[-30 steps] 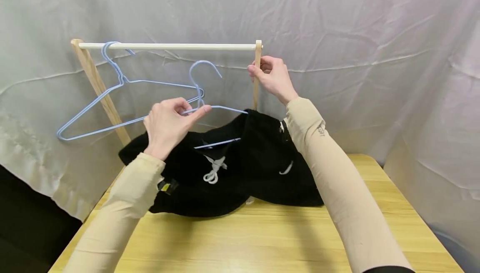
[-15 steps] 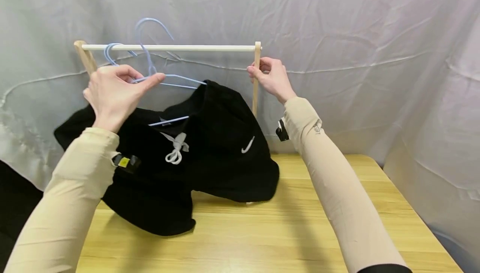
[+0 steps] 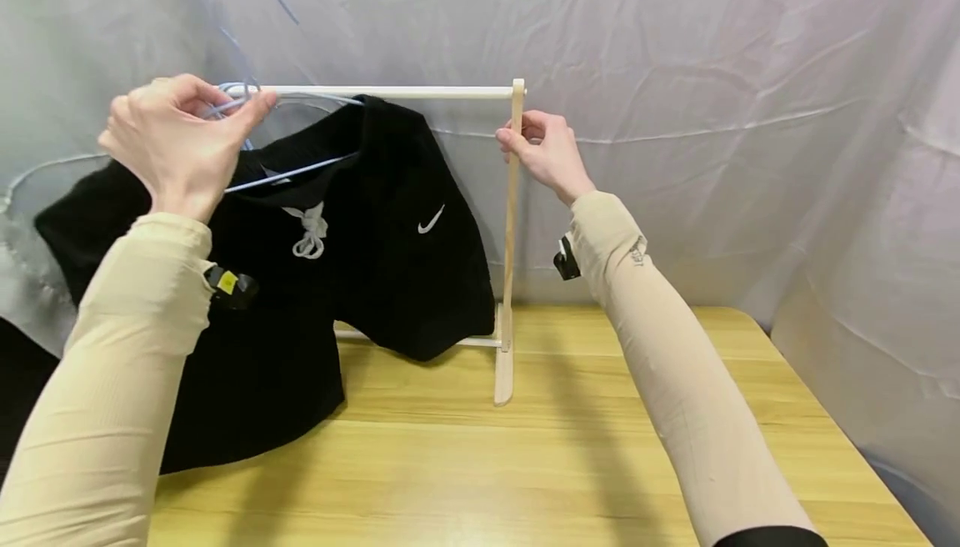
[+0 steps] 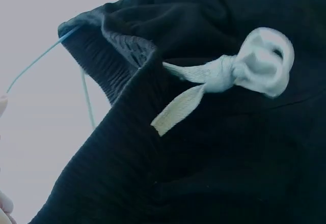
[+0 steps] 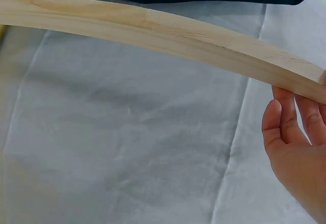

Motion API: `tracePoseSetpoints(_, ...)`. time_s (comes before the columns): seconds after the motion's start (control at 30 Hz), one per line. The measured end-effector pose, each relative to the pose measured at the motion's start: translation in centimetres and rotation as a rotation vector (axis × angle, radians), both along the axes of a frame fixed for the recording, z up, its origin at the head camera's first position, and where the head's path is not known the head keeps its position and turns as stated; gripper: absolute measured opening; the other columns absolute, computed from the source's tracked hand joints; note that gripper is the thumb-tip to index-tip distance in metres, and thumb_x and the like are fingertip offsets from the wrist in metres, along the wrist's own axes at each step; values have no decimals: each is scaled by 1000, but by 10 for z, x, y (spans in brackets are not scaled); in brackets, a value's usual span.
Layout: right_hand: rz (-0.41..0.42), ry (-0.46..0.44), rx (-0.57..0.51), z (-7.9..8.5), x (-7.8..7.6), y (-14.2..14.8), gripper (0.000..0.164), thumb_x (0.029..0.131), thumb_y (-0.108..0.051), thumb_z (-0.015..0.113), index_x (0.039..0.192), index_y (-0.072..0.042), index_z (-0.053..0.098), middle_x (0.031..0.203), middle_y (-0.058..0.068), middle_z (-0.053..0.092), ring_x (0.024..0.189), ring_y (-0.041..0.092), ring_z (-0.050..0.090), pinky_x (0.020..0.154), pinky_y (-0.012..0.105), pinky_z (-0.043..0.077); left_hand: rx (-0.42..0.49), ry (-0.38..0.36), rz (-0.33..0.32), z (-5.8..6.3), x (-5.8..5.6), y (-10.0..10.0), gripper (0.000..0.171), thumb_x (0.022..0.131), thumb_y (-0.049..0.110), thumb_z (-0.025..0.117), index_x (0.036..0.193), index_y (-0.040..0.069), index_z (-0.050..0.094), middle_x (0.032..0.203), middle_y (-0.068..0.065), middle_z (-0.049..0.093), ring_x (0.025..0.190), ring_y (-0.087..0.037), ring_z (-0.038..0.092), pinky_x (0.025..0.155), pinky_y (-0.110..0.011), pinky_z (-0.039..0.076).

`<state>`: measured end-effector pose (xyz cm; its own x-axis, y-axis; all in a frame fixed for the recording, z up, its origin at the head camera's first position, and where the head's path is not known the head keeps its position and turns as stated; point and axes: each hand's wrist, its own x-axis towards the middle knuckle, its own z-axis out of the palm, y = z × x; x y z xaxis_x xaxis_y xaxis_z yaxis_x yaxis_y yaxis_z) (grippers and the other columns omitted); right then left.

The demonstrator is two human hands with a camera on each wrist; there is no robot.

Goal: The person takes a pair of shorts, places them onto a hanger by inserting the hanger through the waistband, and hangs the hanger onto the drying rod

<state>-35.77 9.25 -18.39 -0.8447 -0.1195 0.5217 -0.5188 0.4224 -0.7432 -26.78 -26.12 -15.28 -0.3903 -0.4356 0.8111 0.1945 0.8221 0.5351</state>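
In the head view my left hand (image 3: 180, 138) pinches a light blue clothes hanger (image 3: 247, 72) just below its hook. From the hanger hang black shorts (image 3: 382, 238) with a white swoosh, its waistband spread over the hanger's ends. A white drawstring (image 4: 221, 74), tied in a bow, shows close up in the left wrist view. The hanger's hook stands above the white rail (image 3: 420, 92) of a small clothes rack. My right hand (image 3: 551, 151) grips the rack's right wooden post (image 3: 512, 222) between thumb and fingers, as the right wrist view also shows on the post (image 5: 153, 30).
The rack's right foot (image 3: 504, 376) stands on a wooden table (image 3: 637, 447). A grey curtain (image 3: 675, 55) hangs behind. Other blue hangers hang on the rail's left part, mostly hidden behind my left hand and the shorts.
My left hand has moved up and to the left, lifting the hanger with the shorts from below the rail until its hook is above it. My right hand stays on the post.
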Motion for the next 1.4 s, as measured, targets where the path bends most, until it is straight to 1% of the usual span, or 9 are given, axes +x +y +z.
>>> tracePoseSetpoints(0.1, -7, -4, -7, 0, 0, 0, 22, 97, -21, 69, 107, -2, 69, 87, 1, 74, 72, 1, 65, 81, 21, 49, 22, -31, -55, -11, -6, 6, 54, 62, 73, 83, 73, 20, 78, 53, 46, 32, 63, 15, 33, 70, -27, 20)
tracePoseSetpoints(0.2, -3, -11, -11, 0, 1, -1, 22, 96, -22, 69, 107, -2, 70, 88, 3, 74, 71, 1, 65, 81, 21, 50, 59, -95, -99, -21, -14, 14, 44, 61, 73, 83, 62, 32, 66, 51, 42, 36, 65, 13, 37, 75, -28, 22)
tracePoseSetpoints(0.33, 4, -16, -17, -2, 3, -1, 22, 96, -22, 70, 106, -2, 70, 86, 2, 74, 70, 1, 64, 82, 22, 50, 93, -179, -141, -24, -25, 26, 43, 60, 75, 82, 58, 39, 58, 51, 36, 40, 68, 10, 39, 79, -32, 27)
tracePoseSetpoints(0.53, -4, 8, -5, -2, 5, -1, 21, 96, -22, 69, 105, -3, 70, 77, -5, 70, 74, 2, 64, 83, 22, 47, 140, -262, -207, -20, -42, 42, 44, 60, 75, 81, 58, 37, 59, 52, 31, 42, 72, 5, 42, 86, -38, 34)
tracePoseSetpoints(0.67, -7, 6, 1, -1, 6, -2, 21, 96, -22, 69, 106, -4, 70, 85, 2, 74, 79, 8, 68, 83, 21, 49, 160, -317, -255, -18, -48, 53, 44, 62, 76, 80, 59, 37, 61, 54, 28, 45, 72, 3, 45, 87, -39, 36)
tracePoseSetpoints(0.8, 9, 3, -4, -2, 7, -3, 22, 97, -21, 68, 109, -2, 70, 99, 12, 75, 78, 13, 71, 82, 24, 54, 167, -355, -302, -19, -54, 65, 45, 67, 77, 76, 64, 33, 67, 58, 25, 48, 73, 0, 48, 81, -36, 37)
tracePoseSetpoints(1.07, 37, 14, -24, -4, 6, -5, 22, 97, -20, 68, 107, 0, 69, 93, 11, 74, 73, 8, 69, 86, 30, 57, 142, -377, -349, -37, -63, 84, 51, 73, 74, 73, 76, 23, 77, 64, 20, 53, 74, -6, 51, 74, -34, 35)
tracePoseSetpoints(1.23, 44, -3, -39, -7, 5, -6, 23, 97, -20, 68, 107, 0, 69, 90, 9, 72, 78, 16, 71, 85, 31, 58, 136, -393, -346, -48, -65, 88, 53, 75, 72, 73, 77, 19, 77, 67, 15, 56, 77, -9, 53, 75, -36, 36)
tracePoseSetpoints(1.4, 46, -14, -68, -5, 6, -6, 22, 97, -20, 68, 107, 1, 68, 84, 1, 68, 85, 25, 71, 84, 31, 59, 130, -405, -348, -49, -67, 90, 54, 76, 72, 72, 80, 19, 77, 69, 14, 58, 81, -11, 54, 80, -40, 38)
